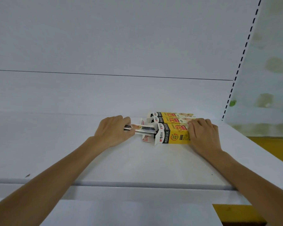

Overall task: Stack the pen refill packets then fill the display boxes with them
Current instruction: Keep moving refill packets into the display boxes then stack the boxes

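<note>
Left fingers [127,119]: curled round one end of a bundle of pen refill packets [143,129], which is pinched between them and the thumb of the left hand [112,130].
Right fingers [195,124]: bent over the right end of the nearest box [175,137], which is gripped from above by the right hand [203,133].
Forearms: the left forearm [55,180] and the right forearm [252,185] are stretched forward across the shelf edge [137,184].
Shelf [137,160]: a flat white surface on which three boxes are laid on their sides, right of centre.
Packets: held level and pointed to the right. Their far end is pushed into the open left mouth of the nearest box, and the rest is left showing between box and left hand.
Nearest box: yellow, with a black and white band at its left end. Its end flaps [145,139] are spread open around the packets.
Middle box [171,119]: laid just behind the nearest box, touching it along the long side. Its right end is partly hidden by the right hand.
Far box [171,114]: laid against the middle box, nearest the back panel, with the same print.
Back panel [121,46]: white, crossed by one thin dark seam.
Upright [243,53]: a post with a row of dark slots, seen at the right behind the boxes.
</note>
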The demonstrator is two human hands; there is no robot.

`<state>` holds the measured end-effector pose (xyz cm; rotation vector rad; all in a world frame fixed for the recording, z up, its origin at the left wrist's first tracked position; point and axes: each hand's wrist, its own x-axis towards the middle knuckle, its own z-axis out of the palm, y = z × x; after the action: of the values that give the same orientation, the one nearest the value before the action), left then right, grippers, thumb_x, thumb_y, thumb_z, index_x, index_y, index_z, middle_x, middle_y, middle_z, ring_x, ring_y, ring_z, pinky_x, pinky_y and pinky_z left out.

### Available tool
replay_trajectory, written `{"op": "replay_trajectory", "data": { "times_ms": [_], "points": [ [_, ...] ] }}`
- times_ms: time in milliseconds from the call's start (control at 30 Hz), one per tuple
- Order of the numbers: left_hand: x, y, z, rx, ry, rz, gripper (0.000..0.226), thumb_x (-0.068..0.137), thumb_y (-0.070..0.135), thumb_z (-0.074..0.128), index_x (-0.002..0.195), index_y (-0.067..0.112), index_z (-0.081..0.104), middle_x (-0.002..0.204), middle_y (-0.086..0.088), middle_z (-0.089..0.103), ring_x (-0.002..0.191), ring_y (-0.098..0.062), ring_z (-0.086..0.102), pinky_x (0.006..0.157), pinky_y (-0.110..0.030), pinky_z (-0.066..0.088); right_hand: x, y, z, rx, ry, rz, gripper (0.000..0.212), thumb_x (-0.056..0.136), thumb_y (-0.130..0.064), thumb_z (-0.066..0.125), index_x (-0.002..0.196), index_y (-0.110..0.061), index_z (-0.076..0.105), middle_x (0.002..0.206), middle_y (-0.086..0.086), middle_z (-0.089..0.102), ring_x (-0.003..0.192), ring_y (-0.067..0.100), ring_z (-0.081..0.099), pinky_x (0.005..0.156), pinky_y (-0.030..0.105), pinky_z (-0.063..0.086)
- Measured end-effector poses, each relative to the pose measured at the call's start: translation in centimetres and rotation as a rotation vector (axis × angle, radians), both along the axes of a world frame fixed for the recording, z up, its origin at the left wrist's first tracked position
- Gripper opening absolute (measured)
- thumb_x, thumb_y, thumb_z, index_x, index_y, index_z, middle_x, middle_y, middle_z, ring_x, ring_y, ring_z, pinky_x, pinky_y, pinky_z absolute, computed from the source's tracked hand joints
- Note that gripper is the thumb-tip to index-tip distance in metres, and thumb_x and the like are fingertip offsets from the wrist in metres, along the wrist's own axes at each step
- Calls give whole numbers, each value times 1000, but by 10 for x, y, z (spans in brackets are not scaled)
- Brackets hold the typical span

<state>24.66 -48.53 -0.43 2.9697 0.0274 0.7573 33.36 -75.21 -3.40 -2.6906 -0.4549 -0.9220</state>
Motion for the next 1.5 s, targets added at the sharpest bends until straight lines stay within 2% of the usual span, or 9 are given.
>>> {"op": "replay_trajectory", "data": {
  "times_ms": [267, 533, 700, 833, 967, 1167, 1300, 1400, 1500],
  "points": [
    [6, -7, -2, -477, 75, -35, 22, 88, 37, 49, 75, 20, 57, 64, 5, 52, 66, -17, 48, 57, -28, 31, 3, -1, -4, -19, -74, 6, 66, 82, -40, 7, 92, -9, 64, 96, 9, 62, 87, 28, 49, 73, 33, 25],
    [31, -77, -5, -760, 246, -244, 23, 94, 14, 36, 97, -1, 55, 107, -15, 61, 91, -23, 55, 75, -33, 40, 4, -2, -5, -72, -81, 70, 58, 85, -36, 13, 93, -9, 64, 99, 9, 62, 88, 28, 51, 74, 34, 28],
    [23, -34, 2, -505, 29, 46, 27, 94, 36, 38, 97, 14, 55, 101, -4, 58, 98, -23, 51, 87, -38, 40, 0, 1, -1, 88, -83, 27, 57, 84, -41, 17, 107, -9, 59, 117, 10, 54, 106, 29, 46, 84, 42, 37],
    [11, -17, 0, -803, 214, 97, 36, 85, 41, 48, 95, 9, 61, 99, -9, 66, 89, -21, 58, 73, -29, 41, -1, -8, 2, 264, -9, -120, 36, 94, -31, 38, 117, -9, 55, 124, 16, 48, 114, 35, 41, 88, 47, 36],
    [9, -32, -9, -886, 86, 20, 13, 86, 27, 60, 91, 16, 64, 86, 3, 63, 81, -11, 54, 60, -16, 36, 0, -12, 4, 360, 104, -134, 34, 96, -26, 42, 119, -4, 53, 124, 21, 45, 114, 36, 39, 88, 44, 36],
    [16, -60, -5, -890, 92, -31, 13, 83, 14, 64, 94, 11, 70, 75, 3, 65, 59, 3, 61, 52, 0, 38, 4, -8, -3, 313, 132, -60, 67, 84, -37, 3, 109, -4, 56, 112, 16, 53, 101, 33, 42, 72, 34, 23],
    [19, -71, -9, -886, 258, -107, 21, 91, 13, 50, 103, 18, 67, 99, 1, 64, 85, -1, 58, 68, -10, 42, -7, -9, 6, 292, 94, -75, 32, 94, -25, 36, 103, -1, 56, 107, 22, 49, 101, 35, 45, 84, 45, 38],
    [18, -62, -10, -1238, 189, -208, 17, 91, 7, 53, 103, 8, 65, 85, -3, 66, 64, 0, 61, 56, -10, 44, -6, -11, 7, 265, 116, -51, 29, 91, -29, 43, 103, -7, 57, 109, 18, 49, 102, 33, 44, 84, 43, 39],
    [23, -56, -14, -1262, 105, -178, 8, 90, 9, 57, 96, 10, 61, 80, -1, 66, 53, 1, 60, 51, -12, 45, -5, -10, 5, 276, 101, -21, 30, 89, -35, 51, 99, -9, 62, 103, 10, 50, 102, 26, 38, 79, 35, 40]
  ]
}}
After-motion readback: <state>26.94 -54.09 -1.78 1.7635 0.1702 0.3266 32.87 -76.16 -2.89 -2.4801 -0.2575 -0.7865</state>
